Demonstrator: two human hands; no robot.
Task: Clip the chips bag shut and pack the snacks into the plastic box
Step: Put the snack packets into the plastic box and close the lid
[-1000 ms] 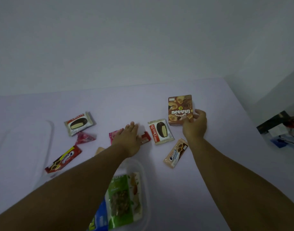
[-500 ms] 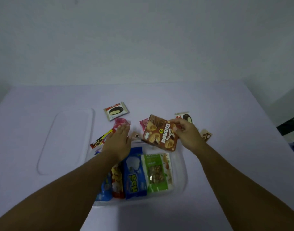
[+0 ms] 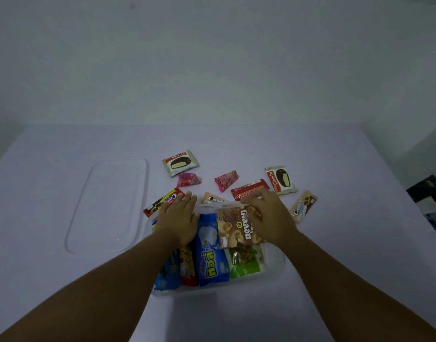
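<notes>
Since the earlier frame, the brown biscuit box (image 3: 239, 227) is coming down from its tilted, lifted position and is now lying flat at the right end of the clear plastic box (image 3: 276, 270), at centre of the frame, partly covering the green nut packet (image 3: 245, 261). Right hand (image 3: 270, 217) is resting on the biscuit box, fingers spread narrowly over its right edge and far corner, gripping it. Left hand (image 3: 178, 218) is lying palm down over the left end of the plastic box, fingers straight and close together, holding nothing; whether it is pressing on the packets beneath cannot be told. Contents showing in the plastic box, left to right: blue packet (image 3: 166, 275), red packet (image 3: 188, 266), blue bag (image 3: 212, 253) with yellow lettering, green nut packet. Whether any of these is the chips bag, or carries a clip, cannot be told. Items lying loose on the pale table (image 3: 335, 169) beyond the box: red cookie pack (image 3: 160, 203) just beside the left fingertips; two pink wrappers (image 3: 188, 180) (image 3: 225, 180); two Choco Pie packs, one upper centre (image 3: 180, 162), one to the right (image 3: 281, 180); red wafer pack (image 3: 249, 191); two tan cream-cookie packs (image 3: 213, 199) (image 3: 303, 206). Clear lid (image 3: 108, 206) is lying flat at the left of the frame, apart from the box.
</notes>
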